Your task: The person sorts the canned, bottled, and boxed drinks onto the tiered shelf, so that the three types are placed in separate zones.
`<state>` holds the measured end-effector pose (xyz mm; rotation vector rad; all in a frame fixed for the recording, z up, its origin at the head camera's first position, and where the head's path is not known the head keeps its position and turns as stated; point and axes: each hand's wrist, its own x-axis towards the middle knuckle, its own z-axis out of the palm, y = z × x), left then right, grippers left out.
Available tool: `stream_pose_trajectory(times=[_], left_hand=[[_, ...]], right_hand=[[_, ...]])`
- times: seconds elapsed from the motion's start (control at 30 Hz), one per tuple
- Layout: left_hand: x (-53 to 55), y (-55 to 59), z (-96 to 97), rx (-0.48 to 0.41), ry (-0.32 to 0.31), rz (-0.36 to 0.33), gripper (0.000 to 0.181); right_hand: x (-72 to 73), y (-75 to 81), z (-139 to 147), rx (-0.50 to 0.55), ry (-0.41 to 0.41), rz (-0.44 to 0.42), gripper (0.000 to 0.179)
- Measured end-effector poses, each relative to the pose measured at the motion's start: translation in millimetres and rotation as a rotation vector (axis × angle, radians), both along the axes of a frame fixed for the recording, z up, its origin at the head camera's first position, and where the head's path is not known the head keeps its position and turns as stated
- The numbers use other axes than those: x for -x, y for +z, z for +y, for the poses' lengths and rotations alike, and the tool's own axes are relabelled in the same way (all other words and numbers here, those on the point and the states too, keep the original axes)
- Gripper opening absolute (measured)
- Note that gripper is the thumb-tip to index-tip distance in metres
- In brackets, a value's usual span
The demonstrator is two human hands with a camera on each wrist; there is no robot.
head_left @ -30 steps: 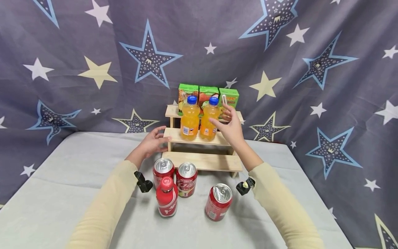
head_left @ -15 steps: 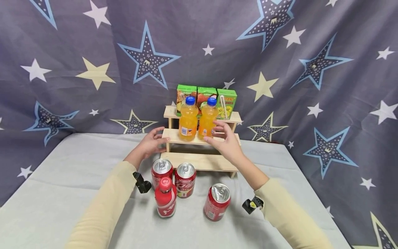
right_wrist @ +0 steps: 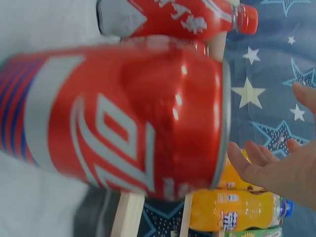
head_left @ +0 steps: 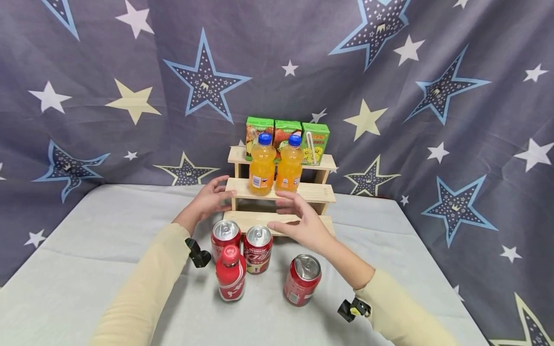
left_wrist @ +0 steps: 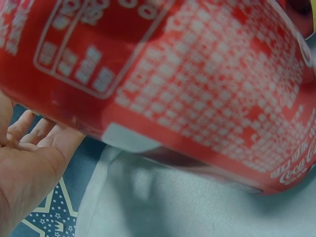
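Note:
In the head view, my left hand (head_left: 210,198) is at the left end of the wooden tiered shelf (head_left: 318,191), fingers loosely spread and thumb along the middle step's edge. My right hand (head_left: 303,222) is in front of the lower steps, fingers bent a little and apart, holding nothing. Two orange drink bottles (head_left: 261,166) with blue caps stand upright on the middle step. Behind them on the top step are three green drink cartons (head_left: 315,144). A red cola can (right_wrist: 128,121) hides much of the right wrist view; another red can (left_wrist: 197,89) fills the left wrist view.
On the white cloth before the shelf stand two red cans (head_left: 258,250) and a red bottle (head_left: 231,276) close together at the left. One more red can (head_left: 302,280) stands apart at the right, near my right forearm. A star-patterned curtain (head_left: 277,57) hangs behind.
My right hand has come away from the right orange bottle, moving down and toward me to the lower steps. Both bottles stay standing. My left hand has kept its place at the shelf's end.

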<state>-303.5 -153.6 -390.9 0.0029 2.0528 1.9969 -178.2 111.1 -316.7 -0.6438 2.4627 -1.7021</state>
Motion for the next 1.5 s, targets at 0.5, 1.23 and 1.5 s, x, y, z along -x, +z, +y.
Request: stream_pose_trajectory(times=[0.5, 1.23, 1.5], left_hand=[[-0.8, 1.2, 0.7, -0.011, 0.009, -0.013, 0.074], [-2.6, 3.5, 2.2, 0.005, 0.008, -0.001, 0.074], [-1.7, 2.8, 2.5, -0.007, 0.007, -0.011, 0.073]], right_hand=[[-31.4, -14.8, -15, 0.016, 0.188, -0.083, 0.062], [-55.8, -55.0, -49, -0.035, 0.206, -0.118, 0.067], [-58.1, -72.5, -59, -0.076, 0.201, -0.027, 0.074]])
